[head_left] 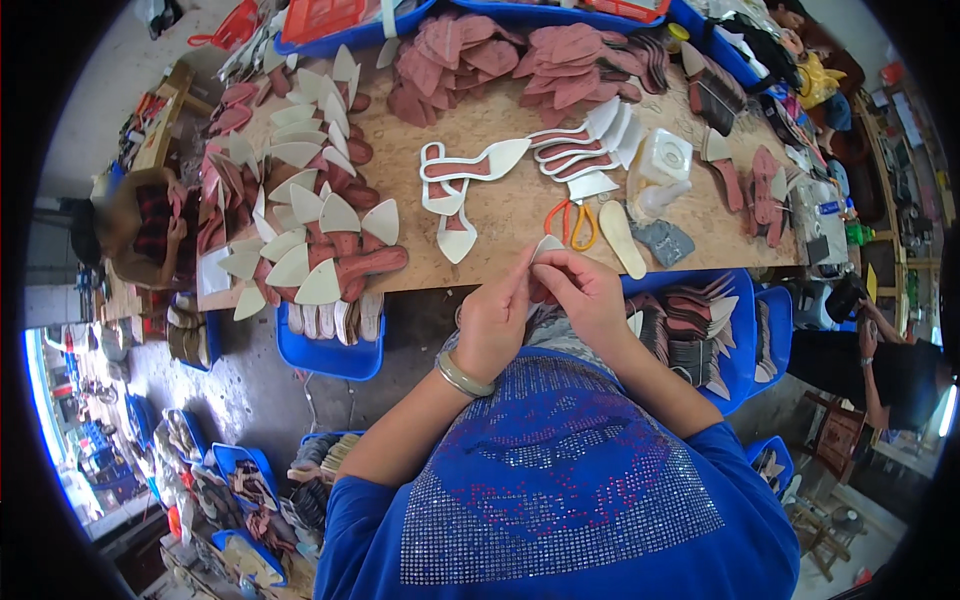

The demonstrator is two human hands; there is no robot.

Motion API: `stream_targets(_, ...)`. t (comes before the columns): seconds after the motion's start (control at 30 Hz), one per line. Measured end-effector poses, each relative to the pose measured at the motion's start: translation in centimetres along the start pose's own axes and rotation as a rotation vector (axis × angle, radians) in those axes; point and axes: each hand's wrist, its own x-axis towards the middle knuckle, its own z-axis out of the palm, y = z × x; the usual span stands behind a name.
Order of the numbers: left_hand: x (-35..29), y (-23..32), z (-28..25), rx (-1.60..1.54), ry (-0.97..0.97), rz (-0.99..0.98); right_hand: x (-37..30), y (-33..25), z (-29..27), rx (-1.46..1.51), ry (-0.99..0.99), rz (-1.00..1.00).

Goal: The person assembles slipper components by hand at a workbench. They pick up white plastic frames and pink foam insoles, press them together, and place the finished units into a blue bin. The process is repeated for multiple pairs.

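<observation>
My left hand (497, 310) and my right hand (585, 297) meet at the table's front edge. Both are closed, fingertips pinching a small shoe-sole piece (547, 243) with a pale tip; its reddish lower part is mostly hidden by the fingers. Just beyond the hands lie orange-handled scissors (572, 226), a cream insole (622, 240) and a dark grey crumpled piece (665, 243). Further left, two white-edged, reddish sole pieces (462, 168) rest crossed on the wooden table (400, 225). A stack of similar white-edged pieces (580, 145) sits beyond the scissors.
Reddish pieces with pale tips (315, 215) crowd the table's left. Dark-red piles (455, 60) line the back. A translucent plastic container (662, 165) stands at right. Blue bins (330, 355) sit below the table's edge. One person (140, 225) is at far left, another (870, 375) at right.
</observation>
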Motion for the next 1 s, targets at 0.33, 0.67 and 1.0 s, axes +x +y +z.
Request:
stream_targets(0.33, 0.3, 1.4, 2.8, 0.509, -0.109, 0.322, -2.5, 0.8, -2.3, -0.493, 0.272, -0.315)
stream_targets(0.67, 0.7, 4.3, 5.8, 0.385, -0.263, 0.389, -5.5, 0.3, -4.4, -0.543, 0.57, -0.296)
stream_targets(1.0, 0.9, 4.5, 5.4, 0.268, -0.362, 0.472, -7.0, 0.2, -4.2, -0.534, 0.613, -0.259)
